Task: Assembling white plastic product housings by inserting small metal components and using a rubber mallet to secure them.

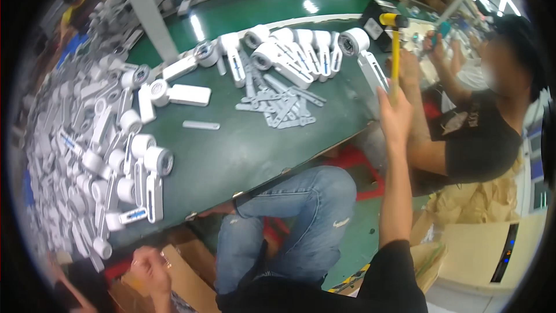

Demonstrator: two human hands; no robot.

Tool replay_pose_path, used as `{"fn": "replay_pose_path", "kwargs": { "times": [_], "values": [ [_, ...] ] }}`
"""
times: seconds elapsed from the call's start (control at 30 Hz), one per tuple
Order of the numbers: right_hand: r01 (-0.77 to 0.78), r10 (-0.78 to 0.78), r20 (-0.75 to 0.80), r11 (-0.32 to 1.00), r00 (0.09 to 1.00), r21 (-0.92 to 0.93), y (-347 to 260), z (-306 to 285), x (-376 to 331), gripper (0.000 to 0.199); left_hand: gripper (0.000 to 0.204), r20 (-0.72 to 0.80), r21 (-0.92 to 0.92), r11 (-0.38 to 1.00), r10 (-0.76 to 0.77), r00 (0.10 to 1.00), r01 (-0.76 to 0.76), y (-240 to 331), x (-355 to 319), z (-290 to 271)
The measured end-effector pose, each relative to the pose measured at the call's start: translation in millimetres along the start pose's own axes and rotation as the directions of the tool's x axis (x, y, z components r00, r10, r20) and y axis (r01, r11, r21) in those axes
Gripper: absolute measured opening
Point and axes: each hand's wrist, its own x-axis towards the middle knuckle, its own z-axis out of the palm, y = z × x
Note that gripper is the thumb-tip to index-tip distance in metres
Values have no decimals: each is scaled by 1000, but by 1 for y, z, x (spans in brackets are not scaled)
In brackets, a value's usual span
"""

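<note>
Beside the green bench (243, 162), right hand (395, 115) clenches hammer (395, 52); left hand (152, 269) curled, contents unclear; stray swing could crack white housing (370, 71).

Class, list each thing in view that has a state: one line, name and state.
Yellow hammer: upright, head up
Right hand: closed around its handle
Left hand: curled, contents unclear
Lone grey strip: lying flat
Other grey strips: loosely piled
White parts at left: heaped
</note>
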Motion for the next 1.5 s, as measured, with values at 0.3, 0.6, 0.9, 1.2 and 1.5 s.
{"fn": "replay_pose_path", "kwargs": {
  "times": [0.3, 0.6, 0.9, 1.2, 1.5],
  "values": [
    [40, -415, 546, 821, 727, 570, -90, 65, -125, 37, 68, 469, 292, 656, 536, 702, -696, 163, 117, 133],
    [-298, -422, 602, 592, 678, 749, -88, 97, -148, 44, 42, 309, -15, 901, 416, 855, -433, 120, 110, 146],
    [0, -376, 469, 779, 799, 627, -95, 106, -175, 34, 60, 482, -223, 962, 251, 839, -160, 121, 114, 137],
    [-397, -140, 754, 781, 641, 482, -91, 100, -164, 35, 40, 586, 31, 854, 406, 701, -520, 98, 134, 136],
    [-483, 306, 377, 627, 874, 612, -49, 87, -109, 34, 26, 498, 18, 763, 553, 668, -646, 113, 174, 187]
  ]
}}
